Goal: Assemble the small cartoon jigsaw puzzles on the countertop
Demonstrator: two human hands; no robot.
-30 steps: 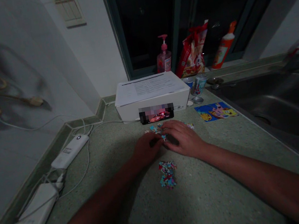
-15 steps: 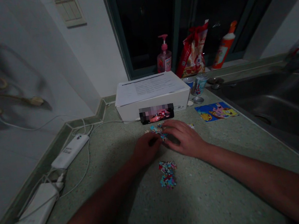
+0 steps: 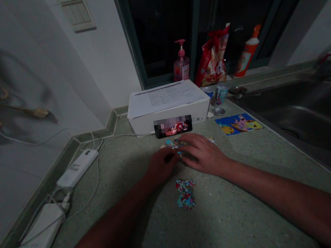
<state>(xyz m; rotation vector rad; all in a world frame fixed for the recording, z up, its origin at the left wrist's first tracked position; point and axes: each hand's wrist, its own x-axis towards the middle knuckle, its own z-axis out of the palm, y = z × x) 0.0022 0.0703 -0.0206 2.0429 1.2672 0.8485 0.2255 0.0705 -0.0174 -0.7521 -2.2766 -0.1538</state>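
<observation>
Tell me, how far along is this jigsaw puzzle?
Not far, it seems. Done: only a small patch of jigsaw pieces lies spread out, with no finished picture visible. In hand: the left hand and right hand rest on that patch. Left: a loose heap of pieces sits nearer the person, apparently unplaced.

L forearm (image 3: 101,236) + R forearm (image 3: 293,206) bare; L hand (image 3: 162,166) + R hand (image 3: 204,154) bare too.
</observation>
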